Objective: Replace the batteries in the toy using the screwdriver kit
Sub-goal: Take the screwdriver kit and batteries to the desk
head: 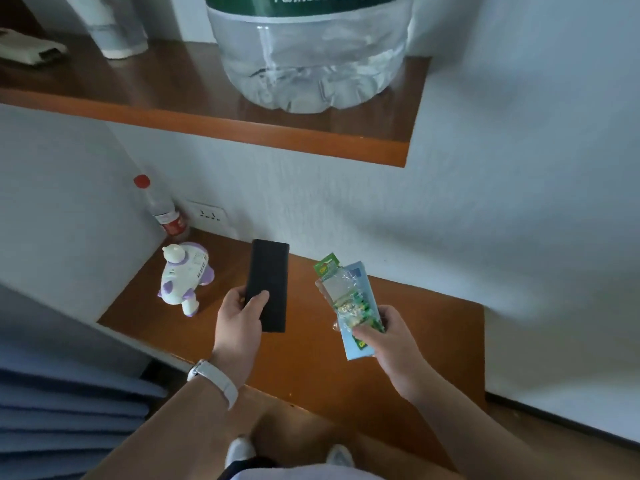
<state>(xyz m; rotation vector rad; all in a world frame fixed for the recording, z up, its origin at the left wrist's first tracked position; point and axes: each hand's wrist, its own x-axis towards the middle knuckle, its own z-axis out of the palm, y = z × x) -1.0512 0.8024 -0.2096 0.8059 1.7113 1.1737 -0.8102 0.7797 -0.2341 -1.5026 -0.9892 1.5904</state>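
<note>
White-purple toy (pixel 184 277) on shelf (pixel 311 358), left of both hands.

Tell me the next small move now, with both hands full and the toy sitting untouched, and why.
Probably set the flat black rectangular case in the left hand down on the brown wooden shelf. The right hand holds the green battery pack, so neither can reach the white-and-purple toy.

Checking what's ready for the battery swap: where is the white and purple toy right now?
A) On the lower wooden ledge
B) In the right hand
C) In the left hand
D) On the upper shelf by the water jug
A: the toy stands on the lower wooden ledge, untouched, while the left hand holds a black case and the right hand a battery pack.
</note>
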